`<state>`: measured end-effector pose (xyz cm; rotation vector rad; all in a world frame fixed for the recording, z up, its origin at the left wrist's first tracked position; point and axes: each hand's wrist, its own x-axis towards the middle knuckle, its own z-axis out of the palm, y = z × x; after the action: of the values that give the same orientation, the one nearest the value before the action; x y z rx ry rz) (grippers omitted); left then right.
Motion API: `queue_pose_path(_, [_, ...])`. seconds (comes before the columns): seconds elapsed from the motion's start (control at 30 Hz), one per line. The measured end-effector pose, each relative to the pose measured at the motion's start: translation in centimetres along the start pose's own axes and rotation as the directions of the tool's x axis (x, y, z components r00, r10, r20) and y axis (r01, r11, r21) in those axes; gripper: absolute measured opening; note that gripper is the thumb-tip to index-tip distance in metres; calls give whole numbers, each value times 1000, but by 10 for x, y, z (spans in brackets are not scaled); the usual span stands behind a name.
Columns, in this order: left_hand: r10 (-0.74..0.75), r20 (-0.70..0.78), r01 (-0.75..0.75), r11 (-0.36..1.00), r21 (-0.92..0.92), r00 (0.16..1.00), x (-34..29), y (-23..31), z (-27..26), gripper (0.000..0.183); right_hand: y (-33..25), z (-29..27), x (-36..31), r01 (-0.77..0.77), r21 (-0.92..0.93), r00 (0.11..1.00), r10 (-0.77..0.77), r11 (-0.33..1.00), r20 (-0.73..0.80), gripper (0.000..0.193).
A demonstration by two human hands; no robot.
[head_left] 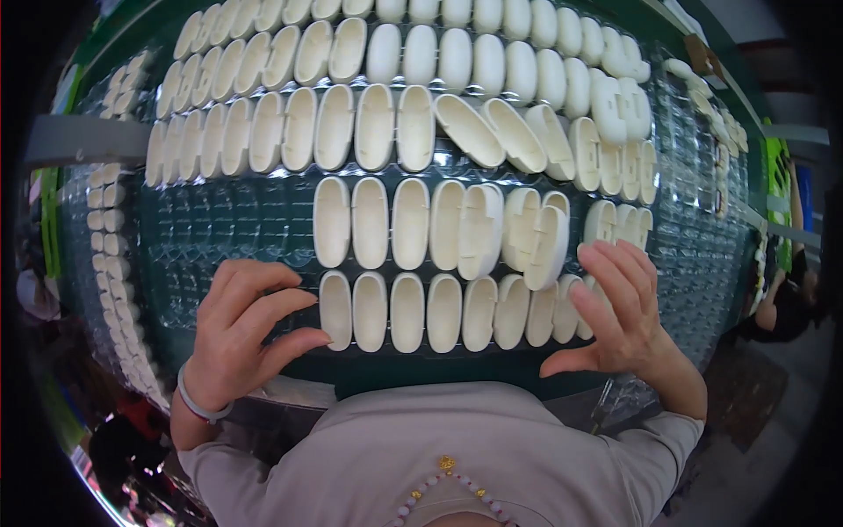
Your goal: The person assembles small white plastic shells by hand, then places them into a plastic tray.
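Note:
Cream-white oval plastic half-shells lie in rows on clear plastic trays. My left hand is at the left end of the nearest row, its fingers curved and apart. Its thumb tip comes up to the edge of the end shell; whether it touches cannot be told. At the row's right end, my right hand is spread with thumb apart from the fingers, partly hiding the last shells. In the second row, one shell leans tilted against its neighbours. Farther back, some shells lie slanted.
Beyond, more rows hold shells hollow side up on the left and domed side up on the right. Side trays with smaller white parts stand at the left and right. A grey bar reaches in from the left. People are at the right edge.

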<state>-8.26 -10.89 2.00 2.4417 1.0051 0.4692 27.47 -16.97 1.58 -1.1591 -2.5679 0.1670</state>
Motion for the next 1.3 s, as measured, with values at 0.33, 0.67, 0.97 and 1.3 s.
queue_pose_path(0.33, [322,41,-319,945,-67,946,80,16,36,38,-8,5,-13,-317,77,937,325,945,-130,75])
queue_pose_path(0.67, [291,-83,-303,914,-271,953,115,31,70,47,-26,29,16,-545,430,751,647,720,-131,54])
queue_pose_path(0.97, [349,1,-247,665,-705,937,136,30,71,31,-29,37,16,-13,938,738,630,-346,243,41])
queue_pose_path(1.3, [255,-145,-275,611,-742,956,135,19,74,35,-25,45,57,30,871,643,677,-490,359,40])
